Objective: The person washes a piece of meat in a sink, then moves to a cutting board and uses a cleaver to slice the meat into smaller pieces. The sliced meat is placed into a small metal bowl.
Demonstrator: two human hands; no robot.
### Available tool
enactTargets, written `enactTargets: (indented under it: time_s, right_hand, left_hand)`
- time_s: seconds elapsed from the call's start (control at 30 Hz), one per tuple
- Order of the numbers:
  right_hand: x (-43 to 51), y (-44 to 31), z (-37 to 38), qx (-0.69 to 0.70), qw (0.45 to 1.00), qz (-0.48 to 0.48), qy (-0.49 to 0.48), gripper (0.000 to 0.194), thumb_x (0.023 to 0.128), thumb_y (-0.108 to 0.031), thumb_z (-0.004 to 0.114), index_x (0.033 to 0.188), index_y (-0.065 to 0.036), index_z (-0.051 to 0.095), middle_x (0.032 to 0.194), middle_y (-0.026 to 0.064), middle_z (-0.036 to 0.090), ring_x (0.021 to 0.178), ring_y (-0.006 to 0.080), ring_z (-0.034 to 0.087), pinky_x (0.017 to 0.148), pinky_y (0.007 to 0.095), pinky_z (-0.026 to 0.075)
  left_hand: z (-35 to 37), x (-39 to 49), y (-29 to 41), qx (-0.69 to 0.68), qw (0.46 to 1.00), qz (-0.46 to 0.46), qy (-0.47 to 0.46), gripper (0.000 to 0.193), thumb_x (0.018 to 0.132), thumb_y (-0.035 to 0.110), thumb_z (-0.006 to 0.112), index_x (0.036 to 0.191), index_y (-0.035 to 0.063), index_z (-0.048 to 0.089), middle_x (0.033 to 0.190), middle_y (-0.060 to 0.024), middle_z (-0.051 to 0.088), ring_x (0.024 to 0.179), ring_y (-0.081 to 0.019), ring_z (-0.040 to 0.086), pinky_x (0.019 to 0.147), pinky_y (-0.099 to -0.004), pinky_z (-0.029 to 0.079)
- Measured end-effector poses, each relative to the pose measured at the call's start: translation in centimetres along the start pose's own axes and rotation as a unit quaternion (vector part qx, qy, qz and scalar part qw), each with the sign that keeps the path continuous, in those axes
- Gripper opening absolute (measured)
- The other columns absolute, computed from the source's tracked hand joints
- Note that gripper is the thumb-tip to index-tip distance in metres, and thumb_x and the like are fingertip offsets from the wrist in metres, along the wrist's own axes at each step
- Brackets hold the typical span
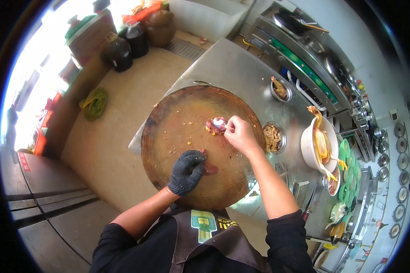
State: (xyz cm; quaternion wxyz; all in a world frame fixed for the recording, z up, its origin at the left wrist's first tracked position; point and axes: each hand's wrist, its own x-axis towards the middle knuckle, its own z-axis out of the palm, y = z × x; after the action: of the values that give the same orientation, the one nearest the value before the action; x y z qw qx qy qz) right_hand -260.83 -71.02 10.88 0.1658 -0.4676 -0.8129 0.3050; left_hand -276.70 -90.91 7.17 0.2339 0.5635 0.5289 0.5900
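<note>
In front of me is a large round wooden chopping block (171, 136) with small scraps on it. My right hand (241, 134), bare, pinches one end of a purplish poultry organ, probably a gizzard (219, 123). Reddish giblets (211, 127) with yellow bits lie against the organ's left side. My left hand (187, 173) wears a dark grey knitted glove and rests low on the block. Its curled fingers close on a dark red piece of organ (210, 169), which shows beside the fingertips; the glove hides part of it.
Right of the block, a steel counter (222, 65) carries a bowl of pale cut pieces (272, 137), a small metal bowl (281, 89) and a white basin (307, 148) holding a plucked whole chicken (322, 145). A knife (310, 203) lies nearer me. Green dishes (345, 187) stand farther right.
</note>
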Motion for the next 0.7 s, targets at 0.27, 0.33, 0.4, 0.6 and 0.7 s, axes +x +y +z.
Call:
enactTargets:
  time_s: [0.27, 0.33, 0.4, 0.6, 0.7]
  right_hand:
    - [-6.5, -7.7, -4.4, 0.340, 0.912, 0.078, -0.218, 0.021, 0.101, -0.018, 0.065, 0.105, 0.002, 0.071, 0.086, 0.0040, 0.071, 0.071, 0.0069, 0.062, 0.064, 0.0226, 0.052]
    - [-7.5, -7.8, -4.0, 0.305, 0.920, 0.119, -0.214, 0.033, 0.104, -0.032, 0.062, 0.099, -0.001, 0.071, 0.070, -0.0009, 0.062, 0.057, 0.0051, 0.054, 0.051, 0.0213, 0.043]
    - [-7.5, -6.1, -3.6, 0.336, 0.906, 0.178, -0.188, 0.036, 0.103, -0.036, 0.063, 0.095, -0.002, 0.070, 0.065, -0.0031, 0.056, 0.052, 0.0040, 0.048, 0.047, 0.0218, 0.037]
    - [-8.3, -1.2, -3.0, 0.367, 0.885, 0.246, -0.145, 0.039, 0.099, -0.041, 0.067, 0.088, -0.003, 0.067, 0.060, -0.0035, 0.050, 0.047, 0.0046, 0.039, 0.043, 0.0233, 0.031]
    - [-9.3, 2.1, -3.3, 0.271, 0.938, 0.208, -0.059, 0.031, 0.099, -0.033, 0.069, 0.091, -0.003, 0.067, 0.068, -0.0012, 0.056, 0.054, 0.0072, 0.048, 0.047, 0.0241, 0.039]
  left_hand:
    - [1.4, 2.0, 2.6, 0.098, 0.991, 0.073, 0.049, 0.032, 0.085, 0.004, 0.073, 0.116, 0.0033, 0.065, 0.109, -0.0170, 0.069, 0.101, -0.0344, 0.067, 0.088, -0.0388, 0.053]
    - [0.2, 3.0, 3.9, 0.026, 0.996, -0.038, -0.077, 0.036, 0.089, 0.009, 0.072, 0.122, 0.0043, 0.061, 0.100, -0.0156, 0.070, 0.089, -0.0305, 0.069, 0.080, -0.0376, 0.055]
    - [0.0, 2.8, 3.9, -0.046, 0.983, -0.133, -0.120, 0.034, 0.092, 0.014, 0.070, 0.123, 0.0047, 0.059, 0.089, -0.0138, 0.069, 0.077, -0.0260, 0.069, 0.072, -0.0365, 0.056]
    - [0.5, 3.3, 6.1, -0.126, 0.898, -0.394, -0.149, 0.023, 0.098, 0.024, 0.066, 0.093, 0.0026, 0.059, 0.071, -0.0120, 0.065, 0.058, -0.0181, 0.064, 0.057, -0.0381, 0.054]
    - [1.9, 2.4, 5.0, 0.007, 0.938, -0.295, -0.183, 0.028, 0.098, 0.027, 0.063, 0.084, 0.0030, 0.059, 0.069, -0.0175, 0.066, 0.056, -0.0261, 0.066, 0.054, -0.0440, 0.053]
